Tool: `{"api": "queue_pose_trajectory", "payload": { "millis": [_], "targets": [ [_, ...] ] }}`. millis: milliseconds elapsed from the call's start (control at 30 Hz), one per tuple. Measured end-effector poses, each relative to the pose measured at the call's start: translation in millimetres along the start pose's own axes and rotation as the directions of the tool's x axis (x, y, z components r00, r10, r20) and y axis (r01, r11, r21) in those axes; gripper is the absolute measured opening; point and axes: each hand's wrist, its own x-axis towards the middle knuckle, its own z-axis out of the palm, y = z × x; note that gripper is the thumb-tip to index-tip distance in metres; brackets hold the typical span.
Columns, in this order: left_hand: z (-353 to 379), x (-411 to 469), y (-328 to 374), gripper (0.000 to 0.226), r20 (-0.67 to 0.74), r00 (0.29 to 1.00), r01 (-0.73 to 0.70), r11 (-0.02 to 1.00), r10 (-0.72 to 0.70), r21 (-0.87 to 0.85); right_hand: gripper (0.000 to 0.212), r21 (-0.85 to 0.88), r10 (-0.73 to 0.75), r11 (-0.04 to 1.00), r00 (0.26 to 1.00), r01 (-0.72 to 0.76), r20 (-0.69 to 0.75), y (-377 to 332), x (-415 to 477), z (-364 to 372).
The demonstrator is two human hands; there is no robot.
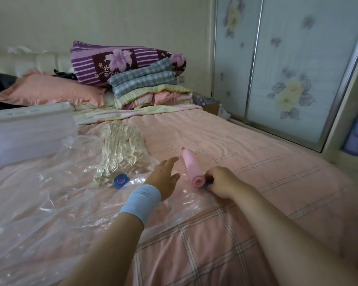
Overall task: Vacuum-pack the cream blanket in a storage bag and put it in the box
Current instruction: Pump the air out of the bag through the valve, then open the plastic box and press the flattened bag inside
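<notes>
Head view: the crumpled cream blanket [120, 153] inside the clear plastic storage bag [39, 182] lies lengthwise just behind the round blue valve [120, 180]. Left hand [163, 178], fingers straight and relaxed, is just right of the valve, the nearer one; right hand [221, 182], farther right, pinches a small blue piece [208, 185].

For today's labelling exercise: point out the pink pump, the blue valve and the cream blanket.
pink pump [191, 168], head view, mid-barrel.
blue valve [120, 180], head view, its centre.
cream blanket [120, 149], head view, crinkled middle.
</notes>
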Motion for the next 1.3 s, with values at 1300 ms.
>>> {"api": "queue_pose_trajectory", "payload": {
  "millis": [1300],
  "targets": [
    [-66.8, -61.9, -185.0, 0.101, -0.07, 0.98, 0.182, 0.982, -0.184, -0.047, 0.022, -0.309, -0.408, 0.88, 0.907, 0.361, -0.101, -211.8, 57.9, 132.7]
  ]
}}
